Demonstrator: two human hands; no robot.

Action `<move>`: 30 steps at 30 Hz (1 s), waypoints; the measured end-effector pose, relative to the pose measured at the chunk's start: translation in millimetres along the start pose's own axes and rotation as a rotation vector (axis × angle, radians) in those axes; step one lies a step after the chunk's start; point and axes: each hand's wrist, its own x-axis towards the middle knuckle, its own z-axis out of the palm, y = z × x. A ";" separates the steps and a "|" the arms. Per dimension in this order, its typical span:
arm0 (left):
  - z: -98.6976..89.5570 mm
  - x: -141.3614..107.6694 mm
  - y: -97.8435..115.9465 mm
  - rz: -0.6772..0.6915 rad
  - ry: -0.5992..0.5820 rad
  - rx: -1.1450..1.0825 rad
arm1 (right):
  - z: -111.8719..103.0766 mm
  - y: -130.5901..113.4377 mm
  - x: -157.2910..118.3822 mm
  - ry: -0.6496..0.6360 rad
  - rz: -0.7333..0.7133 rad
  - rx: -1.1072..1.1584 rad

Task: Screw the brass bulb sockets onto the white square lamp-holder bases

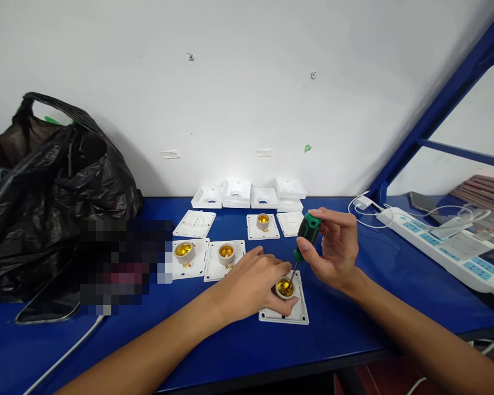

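My right hand grips a green and black screwdriver, tilted, its tip down inside a round lamp socket with a brass-coloured lining. That socket sits on a square white base plate near the table's front. Thumb and fingers of my left hand close around the socket from the left. Two more plates with sockets, a left one and a middle one, lie to the left. Another socket on its plate is farther back. Whatever the screwdriver tip meets is too small to make out.
White square covers stand along the wall, with bare plates before them. A black plastic bag fills the left of the blue table. On the right lies a white power strip with cables, beside a blue frame.
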 end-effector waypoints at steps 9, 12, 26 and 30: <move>4.0 -2.6 6.9 -0.027 0.100 0.108 | 0.8 -3.6 3.7 0.029 -0.024 0.039; 7.6 -2.5 5.8 -0.056 0.135 0.154 | 0.2 -4.4 4.5 0.038 -0.047 -0.005; 1.8 0.0 -1.9 0.010 0.055 0.030 | -2.6 2.9 0.5 -0.015 -0.124 -0.024; 1.4 0.3 -1.4 0.004 0.046 0.006 | -2.8 1.9 1.7 -0.008 -0.124 -0.028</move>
